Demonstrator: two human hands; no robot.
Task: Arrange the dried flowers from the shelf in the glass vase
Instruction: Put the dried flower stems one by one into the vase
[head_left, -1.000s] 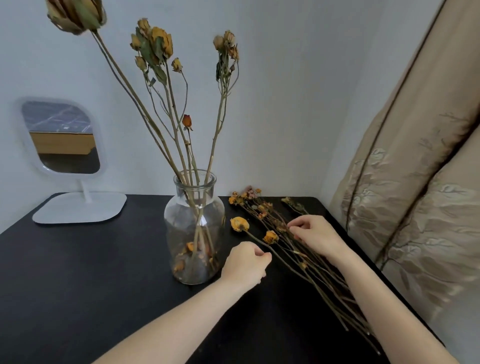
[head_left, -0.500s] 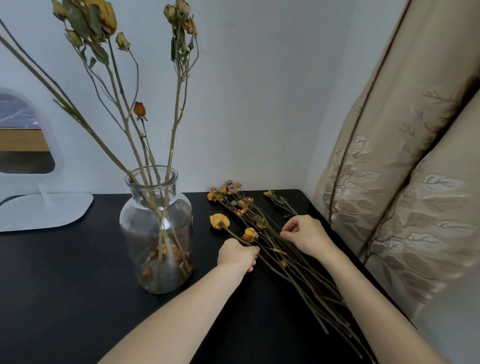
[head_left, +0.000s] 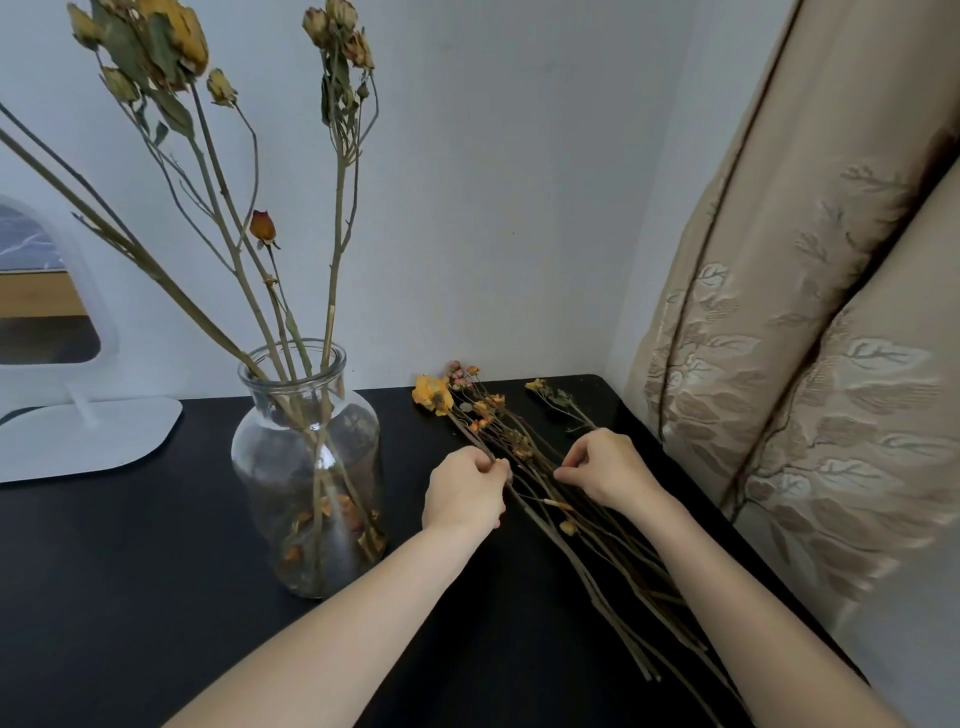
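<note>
A clear glass vase (head_left: 309, 462) stands on the black shelf (head_left: 130, 571), with several tall dried roses (head_left: 332, 218) in it. To its right lies a loose bundle of dried flowers (head_left: 597, 551), heads toward the wall. My left hand (head_left: 464, 488) pinches the stem of a yellow dried flower (head_left: 432, 396), whose head is raised a little near the wall. My right hand (head_left: 605, 470) rests on the bundle with curled fingers pinching thin stems.
A white-framed mirror (head_left: 47, 332) on a flat white base stands at the back left. A beige embroidered curtain (head_left: 810, 364) hangs close along the shelf's right edge. The wall (head_left: 519, 182) rises right behind the flowers.
My left hand has taken hold of the yellow flower's stem and the flower's head has shifted toward the wall. My right hand stays on the bundle. The view has moved closer.
</note>
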